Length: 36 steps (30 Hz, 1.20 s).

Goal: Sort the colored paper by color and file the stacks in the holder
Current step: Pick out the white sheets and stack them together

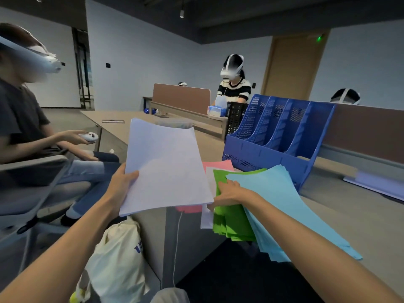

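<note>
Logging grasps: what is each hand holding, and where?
Left hand grips the white stack at its near left edge. Right hand rests on green paper; grip unclear.
</note>
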Available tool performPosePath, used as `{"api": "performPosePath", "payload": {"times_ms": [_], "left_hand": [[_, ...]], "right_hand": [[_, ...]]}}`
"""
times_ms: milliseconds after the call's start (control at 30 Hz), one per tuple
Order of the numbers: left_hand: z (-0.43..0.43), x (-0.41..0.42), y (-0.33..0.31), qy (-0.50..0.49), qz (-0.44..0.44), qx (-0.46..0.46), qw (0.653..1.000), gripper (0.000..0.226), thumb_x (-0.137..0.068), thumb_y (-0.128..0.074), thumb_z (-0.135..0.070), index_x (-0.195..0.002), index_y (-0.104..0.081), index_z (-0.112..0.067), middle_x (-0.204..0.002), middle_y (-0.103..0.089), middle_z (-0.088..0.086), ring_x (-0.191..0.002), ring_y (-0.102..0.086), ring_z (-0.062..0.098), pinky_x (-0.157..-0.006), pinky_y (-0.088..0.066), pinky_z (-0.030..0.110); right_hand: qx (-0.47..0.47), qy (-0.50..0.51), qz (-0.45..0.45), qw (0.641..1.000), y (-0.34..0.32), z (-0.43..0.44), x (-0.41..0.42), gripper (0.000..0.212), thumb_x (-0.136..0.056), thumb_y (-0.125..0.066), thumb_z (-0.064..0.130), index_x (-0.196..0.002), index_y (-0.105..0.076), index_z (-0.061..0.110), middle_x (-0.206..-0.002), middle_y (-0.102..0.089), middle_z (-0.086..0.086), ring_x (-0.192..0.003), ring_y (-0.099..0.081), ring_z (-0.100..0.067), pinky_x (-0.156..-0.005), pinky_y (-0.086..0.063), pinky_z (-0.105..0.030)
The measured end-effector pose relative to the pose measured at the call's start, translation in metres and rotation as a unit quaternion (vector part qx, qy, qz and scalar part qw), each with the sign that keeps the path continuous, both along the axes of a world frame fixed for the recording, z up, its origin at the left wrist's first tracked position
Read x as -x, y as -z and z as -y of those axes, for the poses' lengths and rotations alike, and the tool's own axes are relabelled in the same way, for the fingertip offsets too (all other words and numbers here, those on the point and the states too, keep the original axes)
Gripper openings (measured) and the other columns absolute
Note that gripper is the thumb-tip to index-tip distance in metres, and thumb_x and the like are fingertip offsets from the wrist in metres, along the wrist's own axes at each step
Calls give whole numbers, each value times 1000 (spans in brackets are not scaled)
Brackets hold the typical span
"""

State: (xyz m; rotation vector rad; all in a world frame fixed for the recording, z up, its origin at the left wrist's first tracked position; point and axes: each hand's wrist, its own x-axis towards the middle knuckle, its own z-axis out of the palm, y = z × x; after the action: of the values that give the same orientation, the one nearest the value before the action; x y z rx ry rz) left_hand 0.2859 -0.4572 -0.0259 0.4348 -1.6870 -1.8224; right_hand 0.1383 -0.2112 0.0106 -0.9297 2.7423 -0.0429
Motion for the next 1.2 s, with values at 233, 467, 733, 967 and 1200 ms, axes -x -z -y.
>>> {"api": "performPosePath", "payload": {"times_ms": [233, 467, 733, 967, 1200], "left_hand": [[7, -7, 2, 3, 0, -13, 1000, 26, -99, -46, -21, -125, -44, -20, -112, -62, 7, -97, -62, 32, -75, -54, 41], [-8, -9, -6, 19, -1, -28, 999, 23, -99, -46, -16, -121, -45, -20, -109, -62, 8, -93, -62, 30, -73, -53, 40], [-32, 12, -7, 51, 64, -27, 996, 27, -98, -46, -13, -125, -43, -16, -108, -63, 10, -88, -64, 27, -67, -52, 36], [-85, 58, -27, 94, 139, 37, 985, 25, -92, -42, 0, -110, -51, -15, -95, -64, 5, -80, -63, 23, -62, -51, 28], [-127, 101, -24, 118, 228, 114, 960, 31, -89, -40, -2, -118, -52, -2, -100, -58, 13, -90, -54, 28, -77, -44, 32]], "right_hand": [[-83, 44, 18, 995, 14, 5, -5, 111, -72, -67, 50, -153, 2, 20, -160, 13, -13, -146, 13, -37, -113, -11, -64], [49, 101, 5, 994, -23, 6, -8, 47, -80, -47, 11, -126, -43, 5, -121, -50, -19, -111, -52, -30, -83, -48, -33], [20, 145, -40, 988, -56, -15, 1, 47, -90, -48, 16, -135, -40, 5, -130, -52, -11, -110, -54, -26, -77, -42, -28], [-3, 190, -66, 980, -104, -50, 27, 44, -78, -58, 0, -120, -46, 0, -90, -51, -11, -80, -53, -25, -57, -39, -28], [19, 199, -77, 977, -117, -64, 36, 52, -78, -59, 0, -126, -40, 0, -91, -51, -11, -83, -53, -26, -62, -41, -30]]}}
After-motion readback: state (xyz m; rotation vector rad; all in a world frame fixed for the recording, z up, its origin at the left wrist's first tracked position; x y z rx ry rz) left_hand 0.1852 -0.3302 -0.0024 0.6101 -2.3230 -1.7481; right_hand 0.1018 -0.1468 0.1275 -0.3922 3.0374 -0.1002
